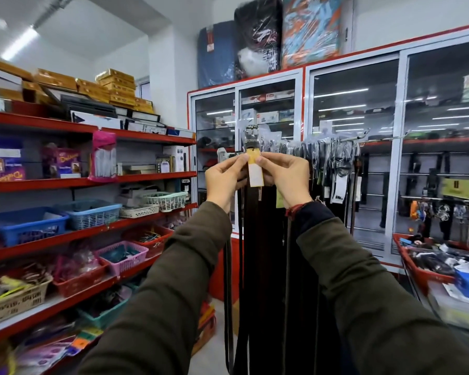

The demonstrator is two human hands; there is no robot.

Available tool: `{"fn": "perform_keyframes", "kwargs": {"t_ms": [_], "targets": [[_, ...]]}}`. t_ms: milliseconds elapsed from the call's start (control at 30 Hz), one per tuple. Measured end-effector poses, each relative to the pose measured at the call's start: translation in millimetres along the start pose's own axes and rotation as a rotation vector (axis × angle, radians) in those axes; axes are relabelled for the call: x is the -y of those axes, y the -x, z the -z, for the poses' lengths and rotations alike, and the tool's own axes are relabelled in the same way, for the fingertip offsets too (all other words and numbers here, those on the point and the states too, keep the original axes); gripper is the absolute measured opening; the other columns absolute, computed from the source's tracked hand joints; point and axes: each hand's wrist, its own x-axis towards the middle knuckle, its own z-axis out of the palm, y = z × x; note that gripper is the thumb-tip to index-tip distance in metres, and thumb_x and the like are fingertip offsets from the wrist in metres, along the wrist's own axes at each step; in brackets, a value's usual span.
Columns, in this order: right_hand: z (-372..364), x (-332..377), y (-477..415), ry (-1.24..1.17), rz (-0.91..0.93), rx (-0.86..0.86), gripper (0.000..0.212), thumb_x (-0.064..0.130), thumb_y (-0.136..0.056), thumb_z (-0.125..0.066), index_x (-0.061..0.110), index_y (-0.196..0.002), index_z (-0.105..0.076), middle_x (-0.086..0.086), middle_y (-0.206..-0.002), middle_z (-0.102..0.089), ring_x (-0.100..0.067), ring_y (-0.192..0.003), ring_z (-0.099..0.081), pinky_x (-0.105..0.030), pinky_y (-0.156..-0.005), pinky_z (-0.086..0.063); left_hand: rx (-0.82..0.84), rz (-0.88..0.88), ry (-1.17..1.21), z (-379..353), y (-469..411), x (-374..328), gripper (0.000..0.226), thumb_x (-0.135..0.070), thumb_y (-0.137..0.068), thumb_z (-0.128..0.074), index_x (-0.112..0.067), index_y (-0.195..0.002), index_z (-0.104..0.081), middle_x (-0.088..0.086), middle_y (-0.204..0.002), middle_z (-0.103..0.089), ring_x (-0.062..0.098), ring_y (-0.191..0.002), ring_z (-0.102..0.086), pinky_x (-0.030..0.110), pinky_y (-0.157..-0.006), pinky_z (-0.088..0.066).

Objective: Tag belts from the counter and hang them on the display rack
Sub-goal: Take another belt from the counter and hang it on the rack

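Note:
A dark brown belt hangs straight down in front of me, its metal buckle at the top. A yellow and white paper tag sits on the strap just under the buckle. My left hand pinches the tag's left edge and my right hand pinches its right edge, both raised at chest height. Right behind them the display rack carries many dark belts, several in clear wrapping with white tags. Whether the buckle rests on a hook is hidden.
Red shelves on the left hold boxes and plastic baskets. A red-framed glass cabinet stands behind the rack. At the right, a red tray of mixed goods sits on a counter. Bare floor lies below the belts.

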Motion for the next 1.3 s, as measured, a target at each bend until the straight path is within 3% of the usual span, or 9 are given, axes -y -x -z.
{"fn": "perform_keyframes", "kwargs": {"t_ms": [200,400,467,567,633,800,900,1000,1300], "targets": [[1.8,-13.5,-9.0,0.048,-0.079,0.011,0.024,0.003,-0.084,-0.077,-0.006,-0.106,-0.073,-0.025,-0.104,-0.076,-0.029,-0.09,-0.075,-0.035,-0.076,-0.065,-0.017,0.064,-0.014,5.4,-9.6,16.2,0.028,-0.015,-0.094,-0.071,0.0,-0.117,-0.073,-0.003,-0.068,-0.073,0.0,-0.051,-0.067,0.016,-0.051,-0.054],[9.7,-36.3,-14.3,0.178,-0.077,-0.028,0.023,0.007,-0.088,-0.075,-0.002,-0.109,-0.074,-0.023,-0.103,-0.076,-0.032,-0.098,-0.076,-0.045,-0.085,-0.063,-0.007,0.068,-0.092,2.5,-15.0,35.6,0.029,-0.013,-0.095,-0.07,-0.001,-0.121,-0.071,0.018,-0.107,-0.075,0.024,-0.087,-0.074,0.025,-0.064,-0.063],[13.3,-42.2,-12.7,0.254,-0.036,-0.035,0.021,0.009,-0.092,-0.07,0.0,-0.11,-0.074,-0.022,-0.105,-0.076,-0.031,-0.1,-0.075,-0.047,-0.087,-0.062,-0.027,-0.034,-0.236,0.5,-15.9,45.2,0.031,-0.01,-0.097,-0.067,0.0,-0.126,-0.068,0.019,-0.115,-0.074,0.028,-0.101,-0.072,0.034,-0.084,-0.063],[25.0,-52.2,-1.6,0.47,0.123,-0.085,0.022,0.018,-0.096,-0.063,0.01,-0.114,-0.073,-0.009,-0.108,-0.076,-0.022,-0.098,-0.073,-0.046,-0.088,-0.061,-0.049,-0.264,-0.511,-4.2,-2.6,61.8,0.038,-0.014,-0.1,-0.06,-0.008,-0.138,-0.058,0.012,-0.135,-0.063,0.018,-0.113,-0.064,0.021,-0.096,-0.053],[37.7,-60.2,11.6,0.585,0.245,-0.118,0.025,0.021,-0.099,-0.057,0.014,-0.119,-0.07,-0.002,-0.112,-0.073,-0.014,-0.097,-0.07,-0.041,-0.088,-0.059,-0.047,-0.4,-0.653,-6.4,11.6,73.7,0.044,-0.023,-0.103,-0.053,-0.013,-0.146,-0.05,0.008,-0.147,-0.049,0.019,-0.13,-0.053,0.028,-0.108,-0.046],[77.8,-88.1,55.4,0.832,0.312,-0.102,0.037,0.021,-0.102,-0.049,0.018,-0.138,-0.056,-0.001,-0.14,-0.06,-0.019,-0.136,-0.052,-0.042,-0.111,-0.045,0.067,-0.71,-1.151,-9.2,52.6,110.6,0.056,-0.033,-0.103,-0.043,-0.02,-0.156,-0.033,0.004,-0.166,-0.027,0.024,-0.155,-0.026,0.043,-0.123,-0.029],[103.1,-101.4,88.7,1.063,0.303,-0.107,0.048,0.021,-0.103,-0.046,0.018,-0.151,-0.041,-0.001,-0.16,-0.038,-0.02,-0.155,-0.023,-0.046,-0.126,-0.021,0.18,-0.691,-1.228,-14.1,82.6,135.8,0.056,-0.035,-0.103,-0.041,-0.021,-0.157,-0.033,0.004,-0.169,-0.022,0.026,-0.159,-0.012,0.049,-0.129,-0.012],[132.8,-111.4,122.2,1.274,0.259,-0.151,0.054,0.024,-0.103,-0.044,0.019,-0.155,-0.032,-0.003,-0.168,-0.021,-0.025,-0.158,-0.007,-0.049,-0.128,-0.007,0.273,-0.655,-1.253,-15.6,112.1,165.2,0.057,-0.036,-0.103,-0.04,-0.021,-0.158,-0.032,0.005,-0.171,-0.018,0.026,-0.16,-0.008,0.049,-0.13,-0.005],[234.2,-127.1,218.4,1.559,-0.007,-0.169,0.057,0.033,-0.102,-0.044,0.019,-0.156,-0.03,-0.005,-0.169,-0.016,-0.03,-0.158,-0.004,-0.058,-0.126,-0.003,0.557,-0.48,-1.221,-40.7,206.2,238.2,0.06,-0.036,-0.103,-0.044,-0.018,-0.159,-0.031,0.007,-0.171,-0.016,0.028,-0.16,-0.007,0.049,-0.13,-0.006]]}}
